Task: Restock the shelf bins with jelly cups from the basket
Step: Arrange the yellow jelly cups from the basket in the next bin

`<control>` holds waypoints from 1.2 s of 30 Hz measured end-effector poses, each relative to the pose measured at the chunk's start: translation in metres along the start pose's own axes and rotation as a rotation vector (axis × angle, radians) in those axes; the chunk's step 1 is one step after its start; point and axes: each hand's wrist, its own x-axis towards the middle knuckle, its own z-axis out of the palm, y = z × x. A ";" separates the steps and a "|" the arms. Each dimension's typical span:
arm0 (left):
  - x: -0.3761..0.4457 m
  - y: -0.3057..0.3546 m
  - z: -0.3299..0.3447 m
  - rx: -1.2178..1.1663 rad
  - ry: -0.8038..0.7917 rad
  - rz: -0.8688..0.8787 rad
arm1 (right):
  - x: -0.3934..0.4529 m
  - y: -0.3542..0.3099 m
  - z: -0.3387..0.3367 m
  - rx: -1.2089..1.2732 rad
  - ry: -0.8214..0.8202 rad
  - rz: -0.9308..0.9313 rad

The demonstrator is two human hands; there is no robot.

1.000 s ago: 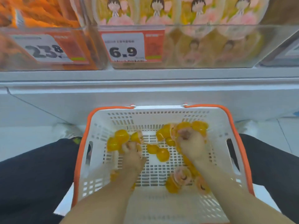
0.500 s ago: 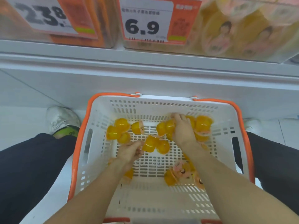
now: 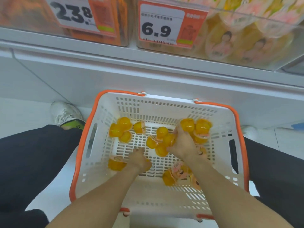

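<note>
Fingers (image 3: 178, 131) of the right hand (image 3: 182, 145) were curled around jelly cups (image 3: 166, 140) in the middle of the white basket (image 3: 158, 199). For the left hand (image 3: 139, 159), bent over the basket floor, I cannot tell whether it held anything. Farther, more cups (image 3: 120, 129) lay loose, under the shelf bin (image 3: 246, 40) with the 6.9 price tag (image 3: 162, 27).
</note>
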 end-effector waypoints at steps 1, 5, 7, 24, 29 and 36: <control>0.000 0.001 0.001 0.020 -0.002 0.004 | -0.003 0.001 -0.002 0.062 -0.002 0.033; -0.004 0.003 0.000 -0.029 -0.009 0.007 | -0.007 -0.001 -0.018 0.409 -0.105 0.104; -0.005 -0.001 -0.005 -0.300 -0.016 -0.045 | -0.007 -0.005 -0.032 0.600 -0.175 0.107; -0.172 0.087 -0.258 -0.843 -0.377 0.324 | -0.079 -0.111 -0.144 1.100 0.162 -0.519; -0.210 0.093 -0.275 -0.766 -0.209 0.495 | -0.116 -0.132 -0.173 0.844 0.392 -0.735; -0.228 0.112 -0.295 -0.963 -0.180 0.678 | -0.120 -0.144 -0.216 0.929 0.279 -0.891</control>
